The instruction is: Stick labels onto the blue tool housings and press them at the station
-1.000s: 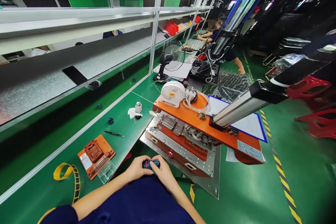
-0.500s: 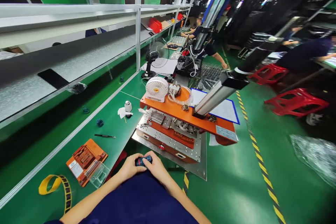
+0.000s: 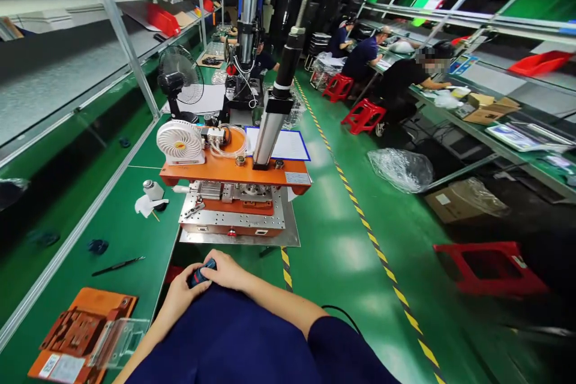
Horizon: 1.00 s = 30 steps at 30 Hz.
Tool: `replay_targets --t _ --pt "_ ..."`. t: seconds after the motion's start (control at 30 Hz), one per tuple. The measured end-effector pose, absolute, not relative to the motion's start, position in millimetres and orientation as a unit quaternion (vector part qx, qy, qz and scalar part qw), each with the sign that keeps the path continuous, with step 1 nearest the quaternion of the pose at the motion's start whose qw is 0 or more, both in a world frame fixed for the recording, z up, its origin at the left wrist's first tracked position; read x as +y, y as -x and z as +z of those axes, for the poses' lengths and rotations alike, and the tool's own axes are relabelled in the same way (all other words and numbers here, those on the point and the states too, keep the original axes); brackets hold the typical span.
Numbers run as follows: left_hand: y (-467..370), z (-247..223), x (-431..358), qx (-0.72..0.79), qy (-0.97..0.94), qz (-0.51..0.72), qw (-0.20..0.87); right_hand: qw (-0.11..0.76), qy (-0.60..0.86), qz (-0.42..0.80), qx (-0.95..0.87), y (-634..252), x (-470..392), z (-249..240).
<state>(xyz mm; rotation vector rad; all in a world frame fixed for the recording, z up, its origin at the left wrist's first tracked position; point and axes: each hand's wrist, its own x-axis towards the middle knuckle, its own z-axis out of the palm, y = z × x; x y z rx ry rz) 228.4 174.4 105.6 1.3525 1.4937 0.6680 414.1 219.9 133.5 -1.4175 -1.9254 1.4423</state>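
A small dark blue part with a red mark (image 3: 198,276) is held between both hands, close to my body. My left hand (image 3: 180,293) is closed round its left side. The fingers of my right hand (image 3: 228,271) grip it from the right, covering some of it, so its exact kind cannot be made out. Left of my hands, black tweezers (image 3: 117,266) lie on the green bench near a similar dark blue part (image 3: 98,246). Nearer me is an orange fixture (image 3: 74,333) with its clear hinged cover (image 3: 123,342) swung to the right.
Ahead stands an orange and metal press (image 3: 234,219), topped by a white fan (image 3: 180,143). A small bottle (image 3: 153,189) and white wipes (image 3: 144,206) rest on the bench. Several co-workers sit at the right-hand benches; a red stool (image 3: 490,270) stands on the floor.
My view has swung to the right, so the press and bench appear farther left and more of the right-hand benches shows. Both hands still hold the dark blue part.
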Motion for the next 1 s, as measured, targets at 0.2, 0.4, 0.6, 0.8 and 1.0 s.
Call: replay_targets --t 0.2,0.4,0.6,0.8,1.0 --pt "-227.6 99.6 180.5 0.605 -0.573 0.250 0.493 0.169 0.506 0.504 -0.679 -418.5 221.9 129.5" --pt "-227.3 98.4 184.1 0.605 -0.585 0.235 0.486 0.171 0.504 0.503 -0.681 -421.2 223.4 128.4" --pt "-228.6 96.1 182.9 0.606 -0.587 0.239 0.480 0.177 0.502 0.503 -0.681 -422.7 223.3 126.8" --pt "-233.1 102.3 181.2 0.615 -0.567 0.245 0.490 0.184 0.503 0.504 -0.678 -423.4 220.5 128.1" --pt "-236.9 107.8 177.1 0.607 -0.560 0.258 0.502 0.180 0.498 0.509 -0.679 -424.4 219.2 131.2"
